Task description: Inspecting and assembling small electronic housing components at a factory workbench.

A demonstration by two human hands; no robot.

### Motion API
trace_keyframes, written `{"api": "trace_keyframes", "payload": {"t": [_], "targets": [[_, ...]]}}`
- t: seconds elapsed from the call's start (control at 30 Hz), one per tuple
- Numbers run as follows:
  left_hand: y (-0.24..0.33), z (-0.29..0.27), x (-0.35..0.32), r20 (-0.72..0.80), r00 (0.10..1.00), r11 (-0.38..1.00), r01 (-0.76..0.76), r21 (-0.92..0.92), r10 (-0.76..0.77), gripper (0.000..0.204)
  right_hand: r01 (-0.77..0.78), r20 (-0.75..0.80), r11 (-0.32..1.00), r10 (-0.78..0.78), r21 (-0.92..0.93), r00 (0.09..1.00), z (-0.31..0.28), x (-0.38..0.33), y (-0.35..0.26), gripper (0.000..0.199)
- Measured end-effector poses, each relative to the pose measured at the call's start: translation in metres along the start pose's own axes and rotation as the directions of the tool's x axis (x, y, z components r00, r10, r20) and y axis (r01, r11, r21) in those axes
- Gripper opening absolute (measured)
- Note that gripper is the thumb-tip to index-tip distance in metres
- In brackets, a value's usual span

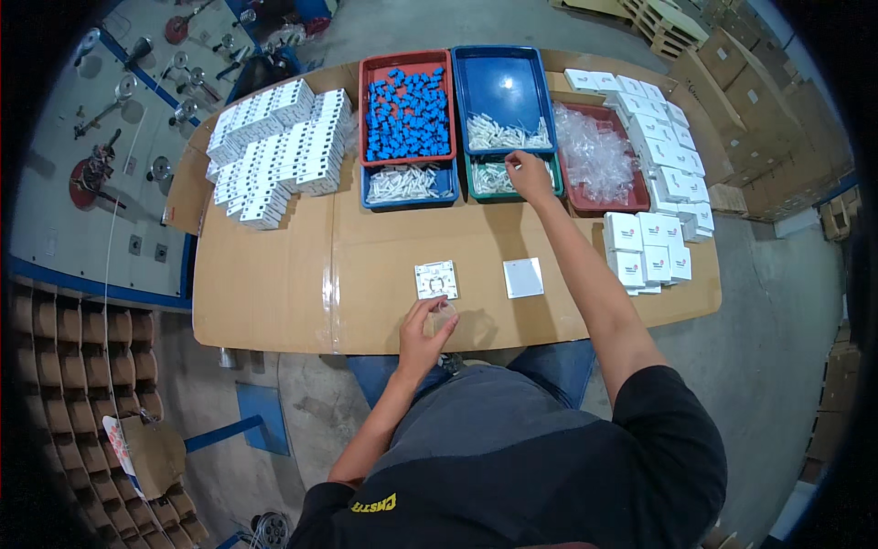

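Note:
My left hand (422, 331) hovers at the near edge of the cardboard-covered table (274, 293), pinching a small clear plastic bag (444, 313). Just beyond it lies a white square switch part (435, 279), back side up, and to its right a plain white square plate (523, 277). My right hand (529, 176) is stretched far forward into the green tray (482, 191) of small white pieces, fingers curled down onto them. Whether it holds a piece I cannot tell.
A red tray of blue parts (407, 114), two blue trays (501, 87) (402, 188) of white pieces and a red tray of clear bags (599, 156) line the far side. White boxes are stacked left (274, 151) and right (658, 183). Cardboard cartons (759, 119) stand right.

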State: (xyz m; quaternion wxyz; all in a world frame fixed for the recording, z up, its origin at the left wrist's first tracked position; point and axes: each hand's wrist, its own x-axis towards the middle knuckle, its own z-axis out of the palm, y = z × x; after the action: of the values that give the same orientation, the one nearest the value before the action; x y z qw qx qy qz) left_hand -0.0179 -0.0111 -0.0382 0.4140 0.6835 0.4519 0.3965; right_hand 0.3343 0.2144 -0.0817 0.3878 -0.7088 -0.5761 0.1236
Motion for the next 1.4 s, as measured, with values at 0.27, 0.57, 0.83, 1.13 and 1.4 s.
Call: {"api": "trace_keyframes", "payload": {"t": [0.27, 0.57, 0.83, 1.13, 1.4], "targets": [[-0.004, -0.010, 0.002, -0.025, 1.000, 0.999, 0.002, 0.047, -0.001, 0.036, 0.042, 0.190, 0.993, -0.019, -0.114, 0.982, 0.030, 0.005, 0.001, 0.015], [0.005, -0.005, 0.008, 0.010, 1.000, 0.999, -0.018, 0.037, 0.018, 0.036, 0.062, 0.121, 0.989, -0.045, -0.133, 0.992, 0.037, -0.013, 0.021, 0.010], [-0.002, -0.005, 0.005, 0.006, 1.000, 0.999, 0.004, 0.043, -0.004, 0.036, 0.117, 0.001, 0.993, -0.117, -0.004, 0.993, 0.021, -0.004, 0.056, 0.015], [0.001, -0.002, 0.008, -0.015, 1.000, 0.999, 0.003, 0.040, -0.003, 0.036, 0.003, -0.084, 0.982, 0.013, 0.190, 0.996, -0.009, -0.021, 0.024, 0.023], [0.007, 0.003, 0.037, -0.089, 0.994, 0.997, -0.058, 0.055, 0.063, 0.038, -0.222, 0.258, 0.797, 0.087, 0.561, 0.962, -0.052, -0.102, -0.047, 0.016]]}}
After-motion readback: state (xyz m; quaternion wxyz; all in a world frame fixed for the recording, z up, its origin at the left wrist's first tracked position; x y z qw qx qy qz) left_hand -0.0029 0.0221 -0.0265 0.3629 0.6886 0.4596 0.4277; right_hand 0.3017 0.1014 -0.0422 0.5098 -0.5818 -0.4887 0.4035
